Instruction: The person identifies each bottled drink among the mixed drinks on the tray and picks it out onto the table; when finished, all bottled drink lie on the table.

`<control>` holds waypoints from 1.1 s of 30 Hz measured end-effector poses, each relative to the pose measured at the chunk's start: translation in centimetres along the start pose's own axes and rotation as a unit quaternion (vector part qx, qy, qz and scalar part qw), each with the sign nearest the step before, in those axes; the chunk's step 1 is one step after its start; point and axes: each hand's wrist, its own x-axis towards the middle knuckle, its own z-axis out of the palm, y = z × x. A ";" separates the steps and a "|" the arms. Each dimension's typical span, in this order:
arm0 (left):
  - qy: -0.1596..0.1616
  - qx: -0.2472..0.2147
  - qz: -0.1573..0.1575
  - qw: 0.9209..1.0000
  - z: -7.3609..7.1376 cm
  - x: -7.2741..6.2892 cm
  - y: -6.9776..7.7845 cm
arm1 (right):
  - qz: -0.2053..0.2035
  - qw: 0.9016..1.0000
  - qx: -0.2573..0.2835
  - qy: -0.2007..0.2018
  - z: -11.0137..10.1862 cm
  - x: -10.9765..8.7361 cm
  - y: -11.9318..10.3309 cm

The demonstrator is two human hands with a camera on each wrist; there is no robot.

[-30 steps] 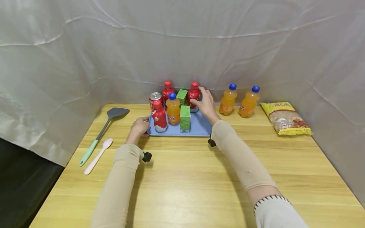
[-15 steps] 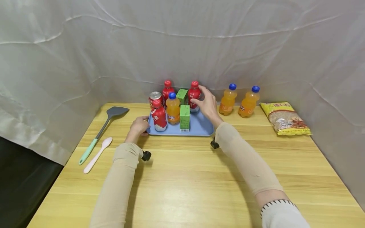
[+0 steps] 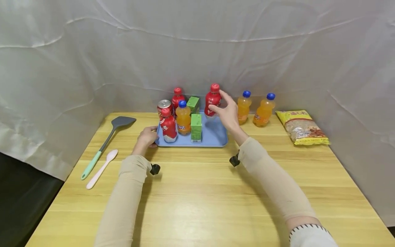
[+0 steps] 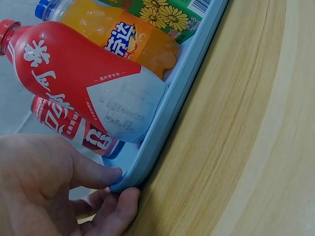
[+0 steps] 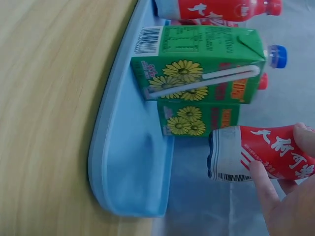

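Note:
My right hand (image 3: 228, 111) grips a red cola bottle (image 5: 280, 150) between thumb and fingers, upright and lifted over the back right part of a blue tray (image 3: 216, 136). At the tray's left end, my left hand (image 3: 146, 136) pinches the front corner, thumb (image 4: 101, 176) on the rim and fingers beneath. Closest to that hand stands another red cola bottle (image 4: 74, 64), with a red can (image 3: 164, 105) behind it. An orange soda bottle (image 3: 183, 120), two green drink cartons, one in front (image 3: 196, 127) and one behind (image 3: 193, 102), and a third red bottle (image 3: 178, 98) share the tray.
Right of the tray stand two more orange soda bottles, one (image 3: 243, 109) partly behind my right hand, the other (image 3: 264, 111) farther right. A yellow food bag (image 3: 302, 127) lies beyond them. A spatula (image 3: 106, 140) and a pink spoon (image 3: 103, 169) lie left. Grey cloth (image 3: 197, 51) hangs behind.
My right hand has raised the red cola bottle off the tray. My left hand keeps its hold on the tray corner. The head view has shifted slightly.

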 end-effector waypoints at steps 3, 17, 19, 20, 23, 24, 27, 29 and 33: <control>-0.002 0.003 0.005 1.000 0.0 -0.1 -0.1 | 0.001 1.000 0.002 0.001 -1.0 -0.6 -0.2; -0.006 0.000 0.000 1.000 -0.1 -0.2 -0.1 | 0.031 0.999 0.005 0.017 -6.4 -2.2 2.2; -0.006 0.000 -0.001 1.000 -0.1 -0.1 -0.2 | 0.034 0.999 0.009 0.014 -7.0 -2.4 2.6; -0.005 -0.001 -0.003 1.000 -0.1 -0.1 -0.2 | 0.035 0.999 0.005 0.014 -7.3 -2.5 2.7; -0.004 0.000 -0.005 1.000 -0.1 0.0 -0.2 | 0.039 0.999 -0.007 0.008 -8.0 -2.7 3.1; -0.003 0.000 -0.005 1.000 -0.1 0.0 -0.2 | 0.040 0.999 -0.014 0.007 -8.2 -2.8 3.3; -0.005 -0.002 -0.004 1.000 -0.1 0.0 -0.2 | 0.039 0.999 -0.032 0.008 -8.8 -2.9 3.7; -0.005 -0.004 -0.002 1.000 0.0 0.0 -0.2 | 0.037 0.998 -0.043 0.011 -9.1 -2.9 4.0; -0.005 -0.003 0.000 1.000 0.0 0.1 -0.2 | 0.037 0.998 -0.059 0.008 -9.7 -2.8 4.5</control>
